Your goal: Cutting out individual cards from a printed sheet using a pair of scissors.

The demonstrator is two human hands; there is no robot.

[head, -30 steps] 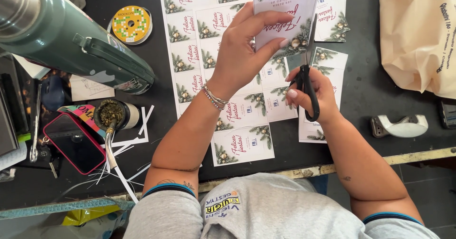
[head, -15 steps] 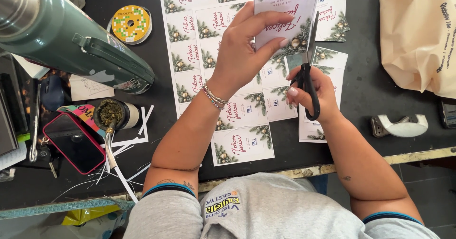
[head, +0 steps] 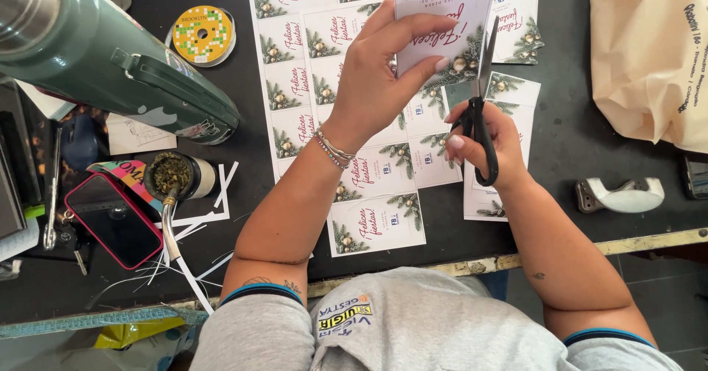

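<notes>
My left hand (head: 383, 76) holds up a white printed card (head: 442, 9) with red script and pine-branch art, fingers wrapped over its lower edge. My right hand (head: 487, 139) grips black-handled scissors (head: 479, 105), the blades pointing up along the card's right edge. Below both hands, sheets of the same printed cards (head: 310, 54) lie flat on the black table, and several cut single cards (head: 376, 223) sit near the front edge.
A large green thermos (head: 110, 61) lies at the left. Beside it are a round tin (head: 201, 34), a mate cup with metal straw (head: 171, 175), a pink-cased phone (head: 114, 220) and paper strips (head: 199, 227). A tape dispenser (head: 619, 194) and beige bag (head: 649, 54) sit right.
The scissor blades have moved a little further up along the card's right edge. My left hand keeps the card in the same place.
</notes>
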